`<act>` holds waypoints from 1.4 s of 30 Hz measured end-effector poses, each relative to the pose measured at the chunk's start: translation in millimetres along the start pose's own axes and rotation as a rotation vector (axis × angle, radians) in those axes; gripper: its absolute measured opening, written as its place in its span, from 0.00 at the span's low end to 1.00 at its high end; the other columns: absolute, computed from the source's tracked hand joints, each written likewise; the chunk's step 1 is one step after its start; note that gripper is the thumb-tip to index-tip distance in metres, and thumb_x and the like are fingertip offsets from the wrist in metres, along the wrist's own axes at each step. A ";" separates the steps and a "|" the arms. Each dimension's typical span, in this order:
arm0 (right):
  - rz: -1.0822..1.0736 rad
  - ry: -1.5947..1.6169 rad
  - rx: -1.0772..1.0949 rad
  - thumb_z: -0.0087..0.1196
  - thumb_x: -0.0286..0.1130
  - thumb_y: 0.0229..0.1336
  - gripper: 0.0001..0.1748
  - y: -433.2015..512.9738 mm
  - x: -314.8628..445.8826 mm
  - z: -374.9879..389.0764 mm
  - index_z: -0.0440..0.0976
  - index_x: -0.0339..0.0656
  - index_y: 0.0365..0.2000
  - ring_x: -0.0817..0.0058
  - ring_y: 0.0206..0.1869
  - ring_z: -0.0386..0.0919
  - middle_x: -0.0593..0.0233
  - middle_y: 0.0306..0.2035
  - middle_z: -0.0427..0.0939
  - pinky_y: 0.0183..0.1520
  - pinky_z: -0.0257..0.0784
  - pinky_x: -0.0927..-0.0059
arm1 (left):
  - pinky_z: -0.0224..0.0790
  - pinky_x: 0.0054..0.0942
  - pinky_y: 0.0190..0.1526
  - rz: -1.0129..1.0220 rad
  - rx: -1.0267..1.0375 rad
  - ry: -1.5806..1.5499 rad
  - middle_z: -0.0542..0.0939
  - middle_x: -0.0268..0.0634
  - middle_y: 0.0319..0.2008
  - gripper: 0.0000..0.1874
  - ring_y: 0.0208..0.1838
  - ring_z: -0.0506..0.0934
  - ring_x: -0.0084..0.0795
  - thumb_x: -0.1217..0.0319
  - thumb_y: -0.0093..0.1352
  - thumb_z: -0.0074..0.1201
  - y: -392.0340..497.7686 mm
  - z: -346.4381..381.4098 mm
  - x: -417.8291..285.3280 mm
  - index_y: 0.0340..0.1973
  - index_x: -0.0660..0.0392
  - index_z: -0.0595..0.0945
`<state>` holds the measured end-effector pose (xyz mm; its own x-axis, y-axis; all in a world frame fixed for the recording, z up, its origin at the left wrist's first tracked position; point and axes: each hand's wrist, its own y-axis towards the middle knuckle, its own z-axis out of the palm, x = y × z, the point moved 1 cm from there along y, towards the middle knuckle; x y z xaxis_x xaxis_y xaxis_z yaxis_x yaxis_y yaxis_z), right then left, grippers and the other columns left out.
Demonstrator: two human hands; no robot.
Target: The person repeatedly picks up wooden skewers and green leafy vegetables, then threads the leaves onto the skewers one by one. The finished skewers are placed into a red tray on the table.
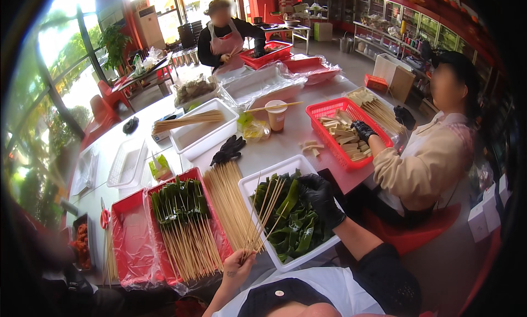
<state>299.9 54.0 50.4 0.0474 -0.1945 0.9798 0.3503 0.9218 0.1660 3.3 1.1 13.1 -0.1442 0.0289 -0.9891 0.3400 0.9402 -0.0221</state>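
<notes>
My left hand [237,268], bare, grips several bamboo skewers [263,218] near their lower ends, and they fan out over a white plastic tub [263,251]. Dark green kelp strips [296,234] fill that tub. Over its right side, my right hand [323,197] in a black glove pinches a kelp strip [291,197] beside the skewer tips. To the left lies a thick bundle of bare bamboo skewers [228,197]. Beyond that, a red tray [199,173] lined with clear plastic holds rows of skewers threaded with folded kelp [181,204].
A co-worker [420,152] at the right reaches into a red basket [311,111] of pale cut pieces. Another person [224,37] stands at the far side. Nearby are a lined red tray [131,239], scissors [104,218], a black glove [228,149] and a drink cup [276,117].
</notes>
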 end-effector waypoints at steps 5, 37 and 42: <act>0.305 0.334 0.087 0.55 0.26 0.57 0.11 -0.2 3.1 -4.0 0.76 0.35 0.42 0.84 0.30 0.76 0.69 0.33 0.79 0.32 0.72 0.84 | 0.66 0.16 0.29 -0.120 0.013 -0.083 0.78 0.31 0.23 0.05 0.27 0.75 0.15 0.77 0.66 0.54 -0.1 -0.9 5.0 0.37 0.65 0.80; -0.477 -0.664 -0.211 0.59 0.30 0.55 0.14 -12.2 9.4 0.5 0.75 0.38 0.43 0.74 0.37 0.76 0.67 0.33 0.77 0.41 0.73 0.75 | 0.51 0.15 0.14 -0.296 0.072 -0.324 0.73 0.29 0.20 0.06 0.13 0.64 0.13 0.74 0.69 0.51 7.8 13.0 -2.7 0.38 0.63 0.77; -0.710 -0.870 0.265 0.61 0.27 0.48 0.15 -34.6 17.5 22.1 0.75 0.38 0.40 0.56 0.31 0.76 0.55 0.30 0.75 0.36 0.74 0.64 | 0.51 0.15 0.14 -0.221 0.077 -0.312 0.75 0.31 0.21 0.06 0.14 0.65 0.13 0.74 0.69 0.51 9.0 16.7 -5.2 0.38 0.64 0.77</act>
<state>268.0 26.1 64.2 -0.7787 -0.4953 0.3851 -0.1721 0.7589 0.6281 22.6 3.7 15.6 0.0633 -0.2873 -0.9558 0.4030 0.8835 -0.2389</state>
